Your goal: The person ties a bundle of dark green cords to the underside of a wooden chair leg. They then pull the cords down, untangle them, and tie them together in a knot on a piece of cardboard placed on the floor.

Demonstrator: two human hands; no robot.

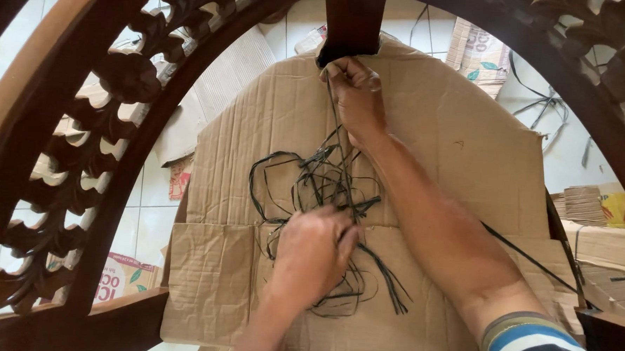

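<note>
A tangle of thin black plastic cord lies on a creased brown cardboard sheet. My right hand reaches far forward and pinches the cord where it meets a dark carved wooden post at the top. One strand runs taut from there down to my left hand, which is closed around the cord near the middle of the cardboard. Loose cord ends fan out just right of my left hand.
A dark carved wooden arch with openwork leaves frames the view on the left and top. White floor tiles, flattened cartons, a printed box and rolled corrugated card surround the sheet. More black cord lies at upper right.
</note>
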